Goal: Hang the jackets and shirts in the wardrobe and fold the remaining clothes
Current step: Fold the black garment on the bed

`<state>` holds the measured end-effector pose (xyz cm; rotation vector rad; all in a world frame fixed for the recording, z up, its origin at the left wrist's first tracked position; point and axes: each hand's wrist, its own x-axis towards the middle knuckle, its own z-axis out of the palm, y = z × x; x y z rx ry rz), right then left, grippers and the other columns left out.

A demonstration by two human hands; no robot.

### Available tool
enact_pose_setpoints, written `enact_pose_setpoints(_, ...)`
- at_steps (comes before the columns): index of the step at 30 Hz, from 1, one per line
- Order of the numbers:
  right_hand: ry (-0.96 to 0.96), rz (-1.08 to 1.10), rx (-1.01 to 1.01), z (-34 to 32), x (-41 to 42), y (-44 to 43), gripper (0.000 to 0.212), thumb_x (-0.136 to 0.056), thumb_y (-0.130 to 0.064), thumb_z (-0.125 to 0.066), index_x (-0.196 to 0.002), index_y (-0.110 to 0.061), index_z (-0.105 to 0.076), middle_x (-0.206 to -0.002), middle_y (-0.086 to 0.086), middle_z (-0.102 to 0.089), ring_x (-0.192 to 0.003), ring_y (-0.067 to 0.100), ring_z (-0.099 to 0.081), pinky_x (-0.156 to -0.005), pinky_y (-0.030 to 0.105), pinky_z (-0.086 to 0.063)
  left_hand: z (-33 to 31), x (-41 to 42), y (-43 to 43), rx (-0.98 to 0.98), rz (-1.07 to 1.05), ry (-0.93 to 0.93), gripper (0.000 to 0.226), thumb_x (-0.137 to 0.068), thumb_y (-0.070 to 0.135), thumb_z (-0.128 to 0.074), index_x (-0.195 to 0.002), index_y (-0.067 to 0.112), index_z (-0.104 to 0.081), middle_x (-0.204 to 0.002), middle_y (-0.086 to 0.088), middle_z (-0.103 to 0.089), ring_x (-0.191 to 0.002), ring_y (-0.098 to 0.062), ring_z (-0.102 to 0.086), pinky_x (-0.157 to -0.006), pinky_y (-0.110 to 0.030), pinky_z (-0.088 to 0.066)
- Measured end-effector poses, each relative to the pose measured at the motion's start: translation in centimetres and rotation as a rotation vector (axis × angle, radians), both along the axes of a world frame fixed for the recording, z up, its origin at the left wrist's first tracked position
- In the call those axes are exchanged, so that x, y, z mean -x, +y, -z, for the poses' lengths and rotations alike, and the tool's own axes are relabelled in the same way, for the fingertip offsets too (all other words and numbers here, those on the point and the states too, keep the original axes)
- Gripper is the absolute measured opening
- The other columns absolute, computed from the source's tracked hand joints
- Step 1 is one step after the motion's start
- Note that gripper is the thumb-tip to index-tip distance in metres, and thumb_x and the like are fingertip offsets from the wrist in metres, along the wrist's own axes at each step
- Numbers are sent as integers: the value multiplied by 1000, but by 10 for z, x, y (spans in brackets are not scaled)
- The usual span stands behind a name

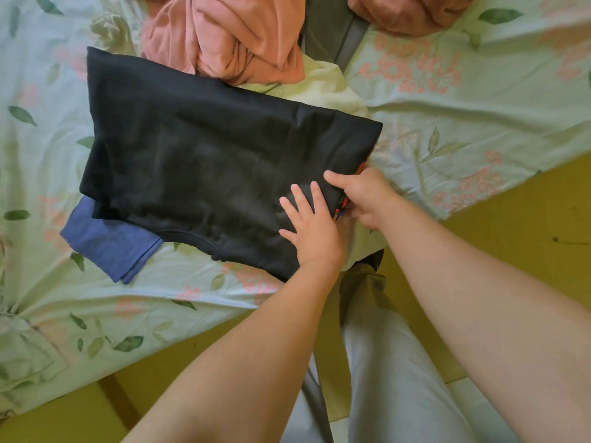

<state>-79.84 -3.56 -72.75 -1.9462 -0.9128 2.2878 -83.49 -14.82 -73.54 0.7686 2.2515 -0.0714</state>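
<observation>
Black, soft cotton folded T-shirt [204, 161] is lying on the floral bed sheet [447, 116], limp and light, best taken at its folded edges. Left hand [311, 227] is pressing flat, fingers spread; right hand [364, 195] is pinching its near-right edge. Beside it: one blue garment [108, 241], two pink ones [230, 36].

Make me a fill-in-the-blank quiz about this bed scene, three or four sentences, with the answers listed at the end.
1. The left hand lies flat on the ____ shirt.
2. A folded ____ garment pokes out from beneath that shirt's near left corner.
3. The right hand grips the shirt's ____ edge.
4. The crumpled ____ garment lies on the far side of the shirt.

Missing words: black; blue; right; pink
</observation>
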Motion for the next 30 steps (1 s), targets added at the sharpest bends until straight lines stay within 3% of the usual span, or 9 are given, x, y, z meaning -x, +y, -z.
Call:
enact_pose_setpoints(3, -31, 57, 14, -24, -3, -7, 17, -96, -19, -69, -111, -12, -64, -107, 7, -75, -95, 27, -73, -78, 47, -62, -28, 5, -7, -33, -11, -80, 85, -102, 25, -57, -163, 23, 3, -170, -3, 16, -155, -34, 19, -117, -74, -14)
enact_pose_setpoints(8, -138, 40, -71, -82, -13, -16, 25, -98, -22, -65, -120, -11, -59, -114, 10, -70, -96, 31, -71, -75, 51, -63, -84, 1, -21, -18, 44, -4, 95, -94, 45, -63, -161, 29, 2, -171, -1, 5, -157, -33, 4, -112, -59, -39)
enact_pose_setpoints(11, -160, 15, -62, -119, -19, -18, 35, -98, -21, -65, -129, -9, -54, -123, 14, -66, -101, 36, -69, -73, 56, -62, -119, -10, -28, 63, -9, -51, 104, -90, 30, -70, -161, 30, 7, -170, -5, 1, -152, -40, -16, -105, -53, -48)
enact_pose_setpoints(14, -191, 56, -81, -147, -32, -16, 25, -99, -17, -62, -121, -12, -53, -120, 14, -65, -97, 35, -69, -52, 44, -61, -150, -20, -27, 96, 15, -143, 102, -92, 14, -66, -161, 23, 7, -167, -15, -10, -130, -43, -49, -94, -49, -55)
enact_pose_setpoints(16, -241, 98, -139, -164, -42, -16, 20, -97, -16, -63, -115, -12, -56, -114, 12, -66, -93, 32, -69, -46, 37, -58, -170, -24, -22, 68, 51, -172, 92, -93, 12, -63, -161, 18, -1, -156, -19, -31, -118, -40, -58, -84, -43, -55)
enact_pose_setpoints(20, -291, 111, -215, -193, -66, -30, 29, -88, -28, -75, -109, -14, -60, -108, 6, -70, -94, 29, -69, -72, 43, -63, -199, -34, -8, -9, 78, -311, 61, -94, 9, -58, -147, 10, -29, -116, -13, -59, -94, -31, -63, -63, -38, -52)
enact_pose_setpoints(24, -322, 104, -102, -204, -88, -42, 36, -89, -24, -73, -119, -12, -57, -113, 14, -69, -98, 35, -68, -82, 53, -59, -209, -50, -8, -75, 88, -527, 73, -94, 10, -54, -158, 11, -20, -136, -14, -56, -102, -26, -61, -77, -35, -55)
enact_pose_setpoints(27, -453, 108, -194, -205, -101, -36, 39, -98, -11, -54, -136, -8, -50, -136, 17, -58, -117, 37, -61, -96, 49, -54, -209, -52, -21, -93, 41, -754, 94, -91, 27, -68, -164, 23, -10, -160, -7, -37, -133, -29, -51, -100, -35, -51)
enact_pose_setpoints(30, -546, 47, -329, -195, -106, -30, 52, -100, -10, -51, -150, -11, -38, -148, 11, -48, -130, 36, -51, -95, 37, -47, -188, -19, -30, -167, 11, -642, 80, -94, 53, -63, -160, 23, -29, -161, -3, -39, -145, -26, -40, -114, -40, -37)
